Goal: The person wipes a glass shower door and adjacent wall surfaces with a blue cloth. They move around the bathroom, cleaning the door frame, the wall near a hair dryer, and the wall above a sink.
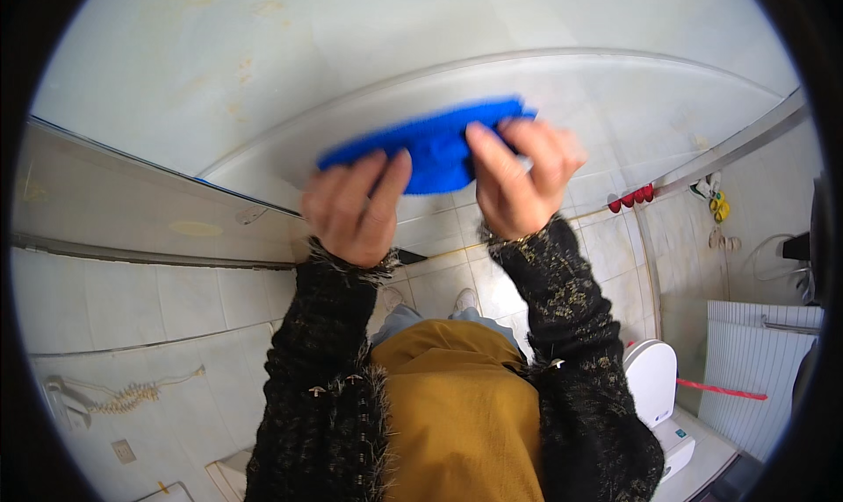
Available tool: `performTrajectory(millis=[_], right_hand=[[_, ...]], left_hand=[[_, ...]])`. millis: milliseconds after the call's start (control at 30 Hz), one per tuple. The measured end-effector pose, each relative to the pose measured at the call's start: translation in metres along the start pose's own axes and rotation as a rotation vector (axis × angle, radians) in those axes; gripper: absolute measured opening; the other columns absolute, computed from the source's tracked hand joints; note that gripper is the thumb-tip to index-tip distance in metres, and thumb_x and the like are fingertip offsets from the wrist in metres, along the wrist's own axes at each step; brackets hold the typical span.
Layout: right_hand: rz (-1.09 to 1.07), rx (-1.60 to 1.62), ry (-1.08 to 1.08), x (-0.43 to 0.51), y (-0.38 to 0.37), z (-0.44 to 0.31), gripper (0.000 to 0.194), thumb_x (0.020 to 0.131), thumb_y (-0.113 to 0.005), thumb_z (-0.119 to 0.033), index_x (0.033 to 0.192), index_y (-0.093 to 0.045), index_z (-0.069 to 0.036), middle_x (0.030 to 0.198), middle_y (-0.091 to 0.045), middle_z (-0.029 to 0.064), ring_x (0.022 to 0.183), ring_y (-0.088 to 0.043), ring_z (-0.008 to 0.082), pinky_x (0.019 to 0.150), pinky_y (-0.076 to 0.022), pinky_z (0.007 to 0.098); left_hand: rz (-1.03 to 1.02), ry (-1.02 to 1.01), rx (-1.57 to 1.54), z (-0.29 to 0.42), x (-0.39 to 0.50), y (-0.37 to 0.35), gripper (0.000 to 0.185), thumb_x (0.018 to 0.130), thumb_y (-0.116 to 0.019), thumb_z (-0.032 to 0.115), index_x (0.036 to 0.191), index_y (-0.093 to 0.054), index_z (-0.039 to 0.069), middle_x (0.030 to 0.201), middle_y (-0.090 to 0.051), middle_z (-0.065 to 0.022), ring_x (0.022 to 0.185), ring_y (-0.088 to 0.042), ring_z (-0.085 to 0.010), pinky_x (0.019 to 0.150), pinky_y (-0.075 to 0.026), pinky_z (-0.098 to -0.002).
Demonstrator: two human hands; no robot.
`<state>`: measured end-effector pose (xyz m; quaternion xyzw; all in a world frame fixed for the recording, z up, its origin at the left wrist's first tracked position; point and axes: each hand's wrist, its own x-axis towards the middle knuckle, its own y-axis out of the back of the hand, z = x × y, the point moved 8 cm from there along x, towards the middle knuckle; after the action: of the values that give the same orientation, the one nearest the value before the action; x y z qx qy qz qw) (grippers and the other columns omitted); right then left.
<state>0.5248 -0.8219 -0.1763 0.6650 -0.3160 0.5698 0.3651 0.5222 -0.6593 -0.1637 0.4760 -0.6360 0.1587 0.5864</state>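
Note:
A blue cloth (435,146) is stretched between my two hands in the middle of the view, its far edge blurred. My left hand (355,206) grips the cloth's left end between fingers and thumb. The right end is pinched by my right hand (527,173), fingers bent over it. Beyond the cloth lies a broad white surface with a curved ledge (560,56); yellowish marks show on its upper left. Whether the cloth touches this surface I cannot tell.
The tiled floor (435,291) is below, around my feet. A white toilet (651,377) stands at the lower right, near a red stick (721,389). Red items (630,198) sit by the right-hand rail. At the left a coiled cord (132,397) hangs by the tiled wall.

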Motion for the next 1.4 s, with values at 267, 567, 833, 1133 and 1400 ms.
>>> performTrajectory(millis=[267,567,833,1133,1400], right_hand=[[0.021,0.041,0.005,-0.033,-0.003,0.009,0.041,0.060,-0.066,-0.007,0.100,-0.073,-0.014,0.103,-0.060,0.0027,0.094,-0.054,0.0213,0.081,-0.0379,0.0368],[-0.215,0.045,-0.186,-0.127,-0.017,-0.006,0.028,0.063,-0.070,-0.009,0.090,-0.073,-0.015,0.095,-0.061,0.0047,0.089,-0.057,0.0217,0.083,-0.0353,0.0376],[0.046,-0.026,0.019,0.028,-0.014,-0.024,0.040,0.062,-0.070,-0.009,0.102,-0.073,-0.014,0.102,-0.061,0.0003,0.092,-0.054,0.0184,0.082,-0.0337,0.0341],[-0.184,0.001,-0.079,-0.085,-0.037,-0.052,0.032,0.063,-0.072,-0.009,0.094,-0.072,-0.015,0.098,-0.062,0.0022,0.091,-0.055,0.0205,0.081,-0.0362,0.0369],[-0.014,-0.080,0.022,-0.008,-0.031,-0.069,0.034,0.065,-0.071,-0.007,0.098,-0.073,-0.016,0.104,-0.062,0.0011,0.094,-0.055,0.0186,0.083,-0.0360,0.0347]], left_hand=[[-0.086,-0.019,-0.081,0.007,-0.012,-0.012,0.028,0.075,-0.072,0.003,0.102,-0.072,0.009,0.107,-0.060,-0.0006,0.094,-0.055,-0.0203,0.080,-0.047,-0.0344],[-0.286,-0.046,-0.279,0.022,-0.095,-0.036,0.021,0.076,-0.064,0.008,0.095,-0.071,0.007,0.086,-0.061,-0.0024,0.065,-0.055,-0.0197,0.058,-0.043,-0.0348],[0.150,0.067,0.132,-0.035,0.016,0.037,0.023,0.076,-0.078,0.012,0.098,-0.073,0.018,0.100,-0.061,0.0034,0.090,-0.053,-0.0201,0.081,-0.042,-0.0343],[-0.151,-0.041,-0.073,-0.021,-0.082,0.010,0.013,0.075,-0.073,0.012,0.087,-0.073,0.018,0.086,-0.063,0.0076,0.083,-0.056,-0.0139,0.069,-0.040,-0.0304],[0.035,0.038,0.115,-0.059,-0.040,0.046,0.027,0.080,-0.070,0.011,0.104,-0.070,0.024,0.091,-0.058,0.0083,0.086,-0.048,-0.0163,0.071,-0.037,-0.0302]])
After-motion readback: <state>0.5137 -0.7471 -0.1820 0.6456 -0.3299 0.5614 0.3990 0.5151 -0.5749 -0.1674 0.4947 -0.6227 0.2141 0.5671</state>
